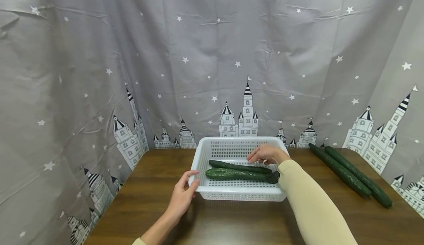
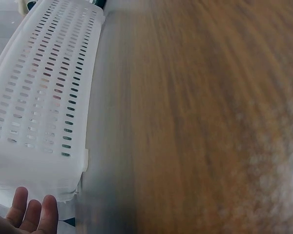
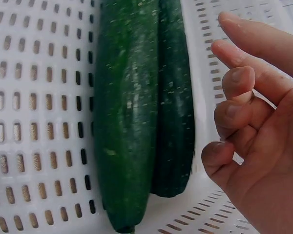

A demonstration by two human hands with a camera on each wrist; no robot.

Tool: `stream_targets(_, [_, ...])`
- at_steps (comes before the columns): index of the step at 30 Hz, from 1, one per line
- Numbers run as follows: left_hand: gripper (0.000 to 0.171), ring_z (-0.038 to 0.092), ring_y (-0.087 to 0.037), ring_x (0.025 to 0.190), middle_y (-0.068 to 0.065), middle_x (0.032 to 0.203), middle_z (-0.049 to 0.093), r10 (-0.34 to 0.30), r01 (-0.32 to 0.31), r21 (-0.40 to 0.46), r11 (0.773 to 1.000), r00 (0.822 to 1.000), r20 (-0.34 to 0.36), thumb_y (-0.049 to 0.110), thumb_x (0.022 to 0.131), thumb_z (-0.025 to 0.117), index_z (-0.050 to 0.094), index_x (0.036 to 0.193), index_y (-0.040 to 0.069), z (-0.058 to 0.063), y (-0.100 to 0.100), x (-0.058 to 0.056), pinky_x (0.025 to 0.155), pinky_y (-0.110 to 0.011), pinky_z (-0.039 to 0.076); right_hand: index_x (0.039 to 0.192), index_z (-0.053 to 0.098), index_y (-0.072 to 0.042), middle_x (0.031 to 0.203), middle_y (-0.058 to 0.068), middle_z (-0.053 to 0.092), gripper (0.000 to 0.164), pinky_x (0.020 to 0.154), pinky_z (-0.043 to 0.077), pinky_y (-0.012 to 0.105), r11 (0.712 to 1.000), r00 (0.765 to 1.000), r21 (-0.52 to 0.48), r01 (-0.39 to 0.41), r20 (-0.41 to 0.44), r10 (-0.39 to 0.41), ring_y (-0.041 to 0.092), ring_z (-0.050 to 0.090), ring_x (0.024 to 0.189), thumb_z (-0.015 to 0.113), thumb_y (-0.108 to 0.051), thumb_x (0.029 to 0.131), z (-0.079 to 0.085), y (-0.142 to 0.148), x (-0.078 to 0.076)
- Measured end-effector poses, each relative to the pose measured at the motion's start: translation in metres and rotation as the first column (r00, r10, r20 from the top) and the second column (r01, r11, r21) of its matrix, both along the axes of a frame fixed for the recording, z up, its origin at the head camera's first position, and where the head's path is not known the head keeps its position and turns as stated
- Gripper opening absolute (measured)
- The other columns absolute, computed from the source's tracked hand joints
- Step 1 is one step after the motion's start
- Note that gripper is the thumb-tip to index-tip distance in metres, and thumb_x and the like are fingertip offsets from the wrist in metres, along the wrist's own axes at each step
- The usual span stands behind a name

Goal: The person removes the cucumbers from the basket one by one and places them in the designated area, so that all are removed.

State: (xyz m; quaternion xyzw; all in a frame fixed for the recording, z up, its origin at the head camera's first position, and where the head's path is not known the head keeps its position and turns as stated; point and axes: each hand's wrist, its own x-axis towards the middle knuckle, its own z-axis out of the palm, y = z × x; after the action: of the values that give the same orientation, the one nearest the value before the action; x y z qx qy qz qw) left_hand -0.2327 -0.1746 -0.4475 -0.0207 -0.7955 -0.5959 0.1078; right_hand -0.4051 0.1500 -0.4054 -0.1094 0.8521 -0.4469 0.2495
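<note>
A white perforated plastic basket point(image 1: 236, 190) stands on the brown table, holding two long cucumbers side by side. The nearer cucumber point(image 1: 232, 174) is thicker and lighter green at its left end; behind it lies a slimmer, darker cucumber point(image 1: 236, 166). At the basket's left end, my left hand point(image 1: 182, 191) grips the rim with its thumb on top; in the left wrist view its fingertips point(image 2: 48, 207) show by the basket's end. My right hand point(image 1: 266, 153) is over the basket's right part, behind the cucumbers, with fingers loosely bent and nothing in them.
Two more cucumbers, a left one point(image 1: 341, 171) and a right one point(image 1: 359, 177), lie slantwise near the table's right edge. A grey curtain point(image 1: 198, 53) with stars and castles hangs behind the table point(image 1: 159, 171) and along its sides.
</note>
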Motion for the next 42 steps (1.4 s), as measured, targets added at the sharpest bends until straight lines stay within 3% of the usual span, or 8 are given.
stream_targets(4, [0.03, 0.054, -0.019, 0.096, -0.012, 0.107, 0.062, -0.002, 0.002, 0.006, 1.0, 1.0, -0.002, 0.019, 0.1, 0.062, 0.059, 0.129, 0.015, 0.001, 0.0, 0.001, 0.07, -0.031, 0.051, 0.12, 0.072, -0.006, 0.082, -0.002, 0.056, 0.034, 0.061, 0.033, 0.027, 0.999, 1.0, 0.035, 0.017, -0.015, -0.017, 0.012, 0.037, 0.063, 0.074, -0.02, 0.089, -0.002, -0.004, 0.003])
stream_targets(11, [0.03, 0.054, -0.017, 0.094, -0.012, 0.106, 0.062, -0.004, 0.004, 0.006, 1.0, 1.0, -0.01, 0.018, 0.1, 0.062, 0.059, 0.13, 0.014, 0.003, 0.002, 0.003, 0.069, -0.031, 0.051, 0.111, 0.077, -0.012, 0.073, -0.004, 0.055, 0.03, 0.066, 0.04, 0.03, 0.996, 1.0, 0.089, 0.013, -0.006, -0.012, 0.015, 0.044, 0.07, 0.079, -0.024, 0.084, -0.007, -0.009, 0.004])
stream_targets(17, [0.029, 0.054, -0.016, 0.094, -0.011, 0.107, 0.063, -0.002, 0.002, 0.007, 1.0, 1.0, -0.011, 0.018, 0.1, 0.063, 0.06, 0.128, 0.017, 0.004, 0.003, 0.002, 0.069, -0.029, 0.05, 0.112, 0.077, -0.007, 0.102, 0.002, 0.071, 0.034, 0.083, 0.05, 0.034, 0.995, 1.0, 0.098, -0.013, -0.003, 0.014, 0.017, 0.056, 0.089, 0.081, -0.017, 0.08, -0.013, -0.007, 0.0])
stream_targets(20, [0.028, 0.054, -0.016, 0.094, -0.011, 0.106, 0.063, -0.005, 0.005, -0.003, 1.0, 1.0, -0.017, 0.018, 0.1, 0.062, 0.06, 0.128, 0.016, 0.002, 0.003, 0.002, 0.068, -0.029, 0.05, 0.114, 0.075, -0.005, 0.119, 0.009, 0.071, 0.036, 0.095, 0.051, 0.038, 0.994, 0.999, 0.101, -0.042, 0.0, 0.042, 0.018, 0.061, 0.098, 0.081, -0.014, 0.079, -0.016, -0.007, -0.002])
stream_targets(27, [0.029, 0.054, -0.018, 0.094, -0.012, 0.109, 0.062, -0.005, 0.005, 0.002, 1.0, 1.0, -0.002, 0.018, 0.1, 0.062, 0.06, 0.129, 0.016, 0.0, 0.001, 0.002, 0.069, -0.031, 0.051, 0.114, 0.075, -0.002, 0.12, 0.011, 0.071, 0.036, 0.099, 0.051, 0.041, 0.99, 0.998, 0.12, -0.068, 0.007, 0.068, 0.018, 0.064, 0.099, 0.082, -0.012, 0.08, -0.02, -0.01, -0.003])
stream_targets(34, [0.029, 0.054, -0.019, 0.096, -0.013, 0.112, 0.062, -0.01, 0.01, 0.0, 1.0, 1.0, 0.001, 0.019, 0.1, 0.061, 0.059, 0.129, 0.015, 0.001, 0.0, 0.003, 0.071, -0.033, 0.05, 0.108, 0.077, -0.002, 0.118, 0.009, 0.072, 0.029, 0.09, 0.051, 0.034, 0.987, 0.992, 0.143, -0.068, -0.099, 0.082, 0.015, 0.059, 0.095, 0.08, -0.016, 0.082, -0.02, -0.013, -0.003])
stream_targets(42, [0.031, 0.054, -0.018, 0.095, -0.013, 0.111, 0.061, -0.019, 0.019, 0.0, 1.0, 1.0, 0.003, 0.02, 0.101, 0.061, 0.058, 0.131, 0.014, 0.003, 0.002, 0.004, 0.071, -0.033, 0.05, 0.106, 0.077, 0.002, 0.123, 0.017, 0.07, 0.026, 0.106, 0.045, 0.048, 0.991, 0.979, 0.121, -0.051, -0.19, 0.074, 0.031, 0.061, 0.12, 0.077, -0.013, 0.084, -0.023, -0.014, -0.004])
